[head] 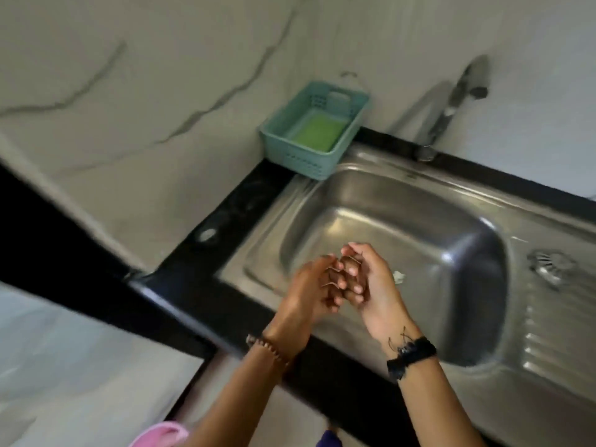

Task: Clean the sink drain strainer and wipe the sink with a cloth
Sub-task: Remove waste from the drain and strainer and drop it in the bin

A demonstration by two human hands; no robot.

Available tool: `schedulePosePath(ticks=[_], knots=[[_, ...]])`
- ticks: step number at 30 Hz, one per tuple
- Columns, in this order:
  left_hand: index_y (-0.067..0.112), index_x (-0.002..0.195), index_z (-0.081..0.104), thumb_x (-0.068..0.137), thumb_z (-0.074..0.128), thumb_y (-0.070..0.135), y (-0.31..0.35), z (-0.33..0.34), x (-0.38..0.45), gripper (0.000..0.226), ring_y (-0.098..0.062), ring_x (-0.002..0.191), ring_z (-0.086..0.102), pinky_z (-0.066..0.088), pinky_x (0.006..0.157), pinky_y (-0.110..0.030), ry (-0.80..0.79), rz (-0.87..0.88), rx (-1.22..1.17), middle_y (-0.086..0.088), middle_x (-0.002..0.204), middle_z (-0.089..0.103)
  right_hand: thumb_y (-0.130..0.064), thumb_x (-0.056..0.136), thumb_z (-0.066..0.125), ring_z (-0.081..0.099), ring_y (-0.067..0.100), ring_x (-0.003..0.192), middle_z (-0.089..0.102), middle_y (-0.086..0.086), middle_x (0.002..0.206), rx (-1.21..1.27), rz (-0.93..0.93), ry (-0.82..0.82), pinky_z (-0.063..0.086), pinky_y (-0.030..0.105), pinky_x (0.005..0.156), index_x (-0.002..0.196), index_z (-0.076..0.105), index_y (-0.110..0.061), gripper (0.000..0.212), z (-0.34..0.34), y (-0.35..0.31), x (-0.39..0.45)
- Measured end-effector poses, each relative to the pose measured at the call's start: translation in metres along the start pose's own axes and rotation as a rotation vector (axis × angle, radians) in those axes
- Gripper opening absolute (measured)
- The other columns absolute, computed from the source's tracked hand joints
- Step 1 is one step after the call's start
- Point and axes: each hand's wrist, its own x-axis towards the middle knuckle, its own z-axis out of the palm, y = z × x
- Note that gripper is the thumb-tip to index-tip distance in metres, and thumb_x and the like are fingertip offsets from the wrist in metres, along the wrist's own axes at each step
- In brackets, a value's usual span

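I see both hands held together over the near left part of the sink (403,201). The left hand (311,290) comes up from the bottom, its back turned to me, with a bead band on the wrist. The right hand (371,282) faces it, palm turned in, with a black band on the wrist. The fingers (350,271) of both hands are bent and laced into each other, touching. Thin lines like wire show between them, but the picture is too blurry for me to tell if they hold anything.

The metal strainer (550,267) lies on the ribbed part to the right of the bowl, well apart from the hands. A small white bit (399,276) sits in the bowl just beside the right hand. I cannot see a cloth for sure.

The bowl is open behind and to the right of the hands. The black desk (206,253) edge runs right under the wrists. The tap (451,108) stands at the far rim. A green basket (317,129) with a green sponge sits on the far left corner of the desk, against the wall.
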Motion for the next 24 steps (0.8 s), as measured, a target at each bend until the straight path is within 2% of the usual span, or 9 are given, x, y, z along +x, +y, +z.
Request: schedulePosePath(ticks=[4,6,8,10,12,14,16,21,24], knots=[[0.013,0.076,0.060,0.093,0.046,0.017,-0.006,0.046,0.104,0.023,-0.003,0.037,0.054,0.043,0.044,-0.018,0.011,0.053,0.548,-0.001,0.063,0.060,-0.024,0.092,0.049,0.039,0.005,0.036,0.052,-0.009,0.049,-0.361,-0.021,0.221,0.029,0.015,0.034,0.071,0.061,-0.019,0.025,-0.082,-0.032,0.072],[0.008,0.083,0.065,0.089,0.051,0.016,-0.021,0.054,0.156,0.017,-0.015,0.057,0.065,0.054,0.060,-0.029,0.051,0.076,0.873,-0.011,0.075,0.067,-0.019,0.090,0.051,0.046,0.008,0.046,0.059,-0.003,0.063,-0.595,-0.030,0.269,0.034,0.014,0.039,0.076,0.061,-0.016,0.018,-0.123,-0.035,0.106],[0.007,0.088,0.068,0.085,0.053,0.014,-0.042,0.050,0.198,0.016,-0.031,0.083,0.067,0.055,0.076,-0.037,0.062,0.071,1.140,-0.017,0.093,0.070,-0.016,0.089,0.052,0.056,0.013,0.062,0.064,0.003,0.079,-0.815,-0.017,0.295,0.040,0.018,0.051,0.084,0.061,-0.015,0.010,-0.154,-0.027,0.133],[0.010,0.096,0.067,0.086,0.053,0.017,-0.063,0.047,0.230,0.019,-0.031,0.097,0.063,0.051,0.082,-0.036,0.010,0.038,1.386,-0.014,0.106,0.068,-0.014,0.089,0.051,0.060,0.022,0.084,0.064,0.006,0.096,-1.075,0.010,0.307,0.041,0.025,0.065,0.093,0.061,-0.014,0.011,-0.180,-0.014,0.158],[0.012,0.107,0.063,0.088,0.051,0.018,-0.084,0.043,0.252,0.023,-0.030,0.105,0.059,0.047,0.085,-0.036,-0.106,0.013,1.575,-0.014,0.115,0.064,-0.015,0.089,0.050,0.057,0.026,0.095,0.057,0.008,0.108,-1.321,0.026,0.277,0.039,0.027,0.071,0.105,0.056,-0.014,0.017,-0.196,-0.002,0.176],[0.014,0.119,0.057,0.090,0.051,0.020,-0.104,0.043,0.267,0.030,-0.031,0.113,0.055,0.045,0.090,-0.037,-0.229,0.004,1.706,-0.013,0.125,0.057,-0.019,0.089,0.052,0.053,0.027,0.099,0.050,0.008,0.113,-1.484,0.001,0.228,0.037,0.028,0.071,0.113,0.050,-0.015,0.024,-0.204,0.009,0.188],[0.016,0.127,0.050,0.091,0.050,0.024,-0.119,0.044,0.273,0.037,-0.031,0.119,0.050,0.043,0.095,-0.040,-0.284,-0.014,1.780,-0.012,0.132,0.049,-0.017,0.090,0.050,0.053,0.027,0.099,0.049,0.009,0.113,-1.588,-0.056,0.176,0.039,0.028,0.070,0.116,0.047,-0.016,0.026,-0.207,0.020,0.194],[0.006,0.122,0.050,0.093,0.046,0.017,-0.126,0.048,0.279,0.032,-0.033,0.116,0.052,0.045,0.090,-0.039,-0.266,0.001,1.935,-0.016,0.130,0.048,-0.007,0.093,0.043,0.060,0.028,0.093,0.057,0.013,0.108,-1.655,-0.118,0.053,0.046,0.029,0.071,0.108,0.055,-0.007,0.019,-0.204,0.026,0.203],[0.003,0.116,0.053,0.091,0.044,0.011,-0.115,0.048,0.278,0.027,-0.035,0.110,0.056,0.047,0.087,-0.039,-0.197,0.013,1.884,-0.018,0.123,0.054,-0.005,0.093,0.043,0.062,0.030,0.096,0.060,0.015,0.109,-1.685,-0.116,-0.054,0.049,0.032,0.077,0.107,0.058,-0.005,0.021,-0.197,0.025,0.212]])
